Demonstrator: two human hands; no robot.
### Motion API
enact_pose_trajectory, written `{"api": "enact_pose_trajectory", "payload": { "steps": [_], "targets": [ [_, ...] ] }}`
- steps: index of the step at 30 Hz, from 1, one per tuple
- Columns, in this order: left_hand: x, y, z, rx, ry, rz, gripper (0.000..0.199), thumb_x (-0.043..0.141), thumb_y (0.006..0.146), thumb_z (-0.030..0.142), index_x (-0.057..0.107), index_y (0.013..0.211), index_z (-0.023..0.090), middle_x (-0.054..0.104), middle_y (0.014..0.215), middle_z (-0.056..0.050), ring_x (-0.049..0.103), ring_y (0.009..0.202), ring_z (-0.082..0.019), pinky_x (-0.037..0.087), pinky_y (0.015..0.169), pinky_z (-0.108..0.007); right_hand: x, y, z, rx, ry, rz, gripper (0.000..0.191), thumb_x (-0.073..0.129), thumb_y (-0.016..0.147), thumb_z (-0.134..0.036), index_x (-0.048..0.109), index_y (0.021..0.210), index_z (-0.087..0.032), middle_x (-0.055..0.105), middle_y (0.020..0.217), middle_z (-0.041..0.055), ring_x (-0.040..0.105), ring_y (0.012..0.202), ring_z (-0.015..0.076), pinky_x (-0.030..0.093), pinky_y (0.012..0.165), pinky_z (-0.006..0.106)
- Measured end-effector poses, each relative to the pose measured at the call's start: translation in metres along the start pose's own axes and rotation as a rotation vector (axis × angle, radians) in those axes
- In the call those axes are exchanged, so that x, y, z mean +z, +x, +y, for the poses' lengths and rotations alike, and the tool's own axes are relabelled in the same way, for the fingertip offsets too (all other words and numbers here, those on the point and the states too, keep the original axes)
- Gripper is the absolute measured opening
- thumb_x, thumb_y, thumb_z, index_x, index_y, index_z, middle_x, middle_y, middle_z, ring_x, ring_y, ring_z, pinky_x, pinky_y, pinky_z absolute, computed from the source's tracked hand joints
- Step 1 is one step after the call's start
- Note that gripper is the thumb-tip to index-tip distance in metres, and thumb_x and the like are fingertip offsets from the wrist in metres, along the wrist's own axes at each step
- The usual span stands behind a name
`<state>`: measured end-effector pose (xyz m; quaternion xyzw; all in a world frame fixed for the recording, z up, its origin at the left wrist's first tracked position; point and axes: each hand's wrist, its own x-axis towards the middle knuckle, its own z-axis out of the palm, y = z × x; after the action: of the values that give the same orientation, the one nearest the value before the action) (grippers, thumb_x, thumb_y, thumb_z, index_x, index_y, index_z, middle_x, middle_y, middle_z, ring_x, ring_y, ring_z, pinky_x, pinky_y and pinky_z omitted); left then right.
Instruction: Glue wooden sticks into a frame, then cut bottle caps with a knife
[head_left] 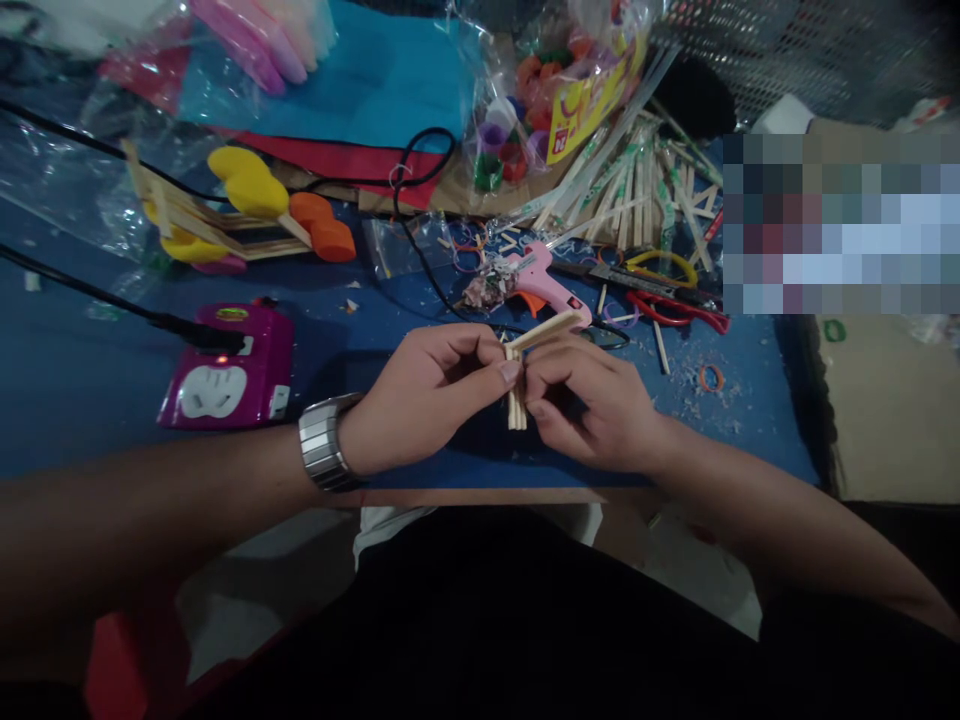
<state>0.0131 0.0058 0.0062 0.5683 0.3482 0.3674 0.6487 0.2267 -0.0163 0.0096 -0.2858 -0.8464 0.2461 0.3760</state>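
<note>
My left hand (439,385), with a silver watch on its wrist, pinches a small bundle of wooden sticks (517,408) between thumb and fingers. One stick slants up and to the right from the top of the bundle, over my right hand (596,400). The right fingers are closed against the bundle's right side, with the fingertips partly hidden. Just beyond both hands a pink glue gun (551,285) lies on the blue table (330,440), its nozzle end caked with greyish residue.
A purple power strip (229,365) with a black plug stands left. Behind it sits a stick frame with yellow and orange pieces (251,205). Scissors (667,295) and loose chopsticks (626,195) lie right of the glue gun. A cardboard box (885,420) stands far right; black cords cross the table.
</note>
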Motion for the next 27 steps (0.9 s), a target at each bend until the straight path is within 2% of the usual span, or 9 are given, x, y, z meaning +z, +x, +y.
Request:
{"api": "enact_pose_trajectory", "payload": {
  "steps": [5, 8, 12, 14, 16, 21, 24, 26, 27],
  "targets": [
    [0.0, 0.002, 0.001, 0.061, 0.021, 0.009, 0.032, 0.08, 0.085, 0.02, 0.057, 0.063, 0.016, 0.059, 0.07, 0.002, 0.052, 0.066, -0.009, 0.045, 0.064, -0.022, -0.001, -0.003, 0.002, 0.008, 0.04, -0.002, 0.011, 0.061, 0.101, -0.015, 0.057, 0.105, -0.025, 0.067, 0.095, 0.0011, 0.066, 0.09, 0.0148, 0.056, 0.083, 0.031],
    [0.001, 0.001, 0.002, 0.063, 0.026, 0.006, 0.038, 0.083, 0.082, 0.019, 0.052, 0.061, 0.016, 0.058, 0.068, 0.003, 0.051, 0.064, -0.008, 0.045, 0.062, -0.021, -0.004, -0.005, 0.003, 0.036, 0.069, -0.01, 0.01, 0.067, 0.104, -0.026, 0.059, 0.109, -0.024, 0.067, 0.096, 0.0014, 0.065, 0.089, 0.0158, 0.056, 0.083, 0.033],
    [0.001, 0.001, 0.002, 0.043, 0.067, 0.072, 0.037, 0.082, 0.081, 0.019, 0.051, 0.061, 0.016, 0.06, 0.069, 0.003, 0.052, 0.063, -0.007, 0.044, 0.059, -0.019, -0.005, -0.005, 0.003, 0.057, 0.07, -0.012, 0.041, 0.084, 0.092, -0.051, 0.06, 0.111, -0.024, 0.068, 0.096, 0.0021, 0.066, 0.085, 0.0178, 0.056, 0.078, 0.034],
    [0.001, 0.001, 0.0, 0.043, 0.076, 0.094, 0.035, 0.082, 0.08, 0.02, 0.052, 0.062, 0.016, 0.062, 0.07, 0.002, 0.055, 0.065, -0.008, 0.046, 0.06, -0.019, -0.003, -0.005, 0.002, 0.062, 0.037, -0.003, 0.041, 0.089, 0.089, -0.047, 0.062, 0.11, -0.024, 0.069, 0.094, 0.0014, 0.067, 0.084, 0.0174, 0.056, 0.077, 0.032],
    [0.0, 0.002, -0.001, 0.058, 0.083, 0.102, 0.033, 0.081, 0.08, 0.022, 0.053, 0.063, 0.017, 0.062, 0.069, 0.001, 0.056, 0.066, -0.009, 0.047, 0.06, -0.02, -0.002, -0.004, 0.001, 0.085, -0.014, 0.015, 0.031, 0.087, 0.091, -0.034, 0.063, 0.107, -0.024, 0.07, 0.093, 0.0013, 0.067, 0.082, 0.0163, 0.057, 0.076, 0.031],
    [-0.002, 0.004, -0.002, 0.057, 0.069, 0.079, 0.035, 0.081, 0.082, 0.025, 0.051, 0.066, 0.018, 0.054, 0.064, 0.004, 0.045, 0.06, -0.007, 0.04, 0.056, -0.02, 0.002, -0.002, -0.004, 0.134, -0.074, 0.098, 0.013, 0.076, 0.092, -0.016, 0.07, 0.101, -0.023, 0.075, 0.091, 0.0034, 0.07, 0.081, 0.017, 0.059, 0.074, 0.032],
    [-0.001, 0.003, -0.002, 0.085, 0.043, 0.073, 0.04, 0.079, 0.086, 0.03, 0.047, 0.065, 0.018, 0.053, 0.064, 0.004, 0.043, 0.06, -0.008, 0.038, 0.057, -0.021, -0.002, -0.002, -0.004, 0.262, -0.005, 0.203, 0.008, 0.075, 0.096, -0.019, 0.076, 0.101, -0.024, 0.078, 0.096, 0.0042, 0.071, 0.078, 0.0169, 0.059, 0.069, 0.032],
    [0.0, 0.001, -0.001, 0.094, 0.079, 0.054, 0.041, 0.076, 0.09, 0.034, 0.048, 0.065, 0.018, 0.06, 0.07, 0.001, 0.046, 0.061, -0.008, 0.038, 0.058, -0.022, -0.007, -0.002, -0.004, 0.424, 0.106, 0.294, 0.008, 0.078, 0.098, -0.025, 0.078, 0.105, -0.025, 0.079, 0.1, 0.0039, 0.068, 0.065, 0.0131, 0.056, 0.057, 0.029],
    [0.0, -0.001, 0.0, 0.107, 0.111, 0.025, 0.039, 0.075, 0.091, 0.034, 0.049, 0.066, 0.018, 0.059, 0.068, 0.002, 0.046, 0.061, -0.009, 0.039, 0.059, -0.023, -0.011, 0.0, -0.003, 0.497, 0.165, 0.339, 0.01, 0.08, 0.097, -0.029, 0.079, 0.105, -0.025, 0.078, 0.095, 0.0024, 0.066, 0.06, 0.0118, 0.054, 0.053, 0.028]
  ]
}}
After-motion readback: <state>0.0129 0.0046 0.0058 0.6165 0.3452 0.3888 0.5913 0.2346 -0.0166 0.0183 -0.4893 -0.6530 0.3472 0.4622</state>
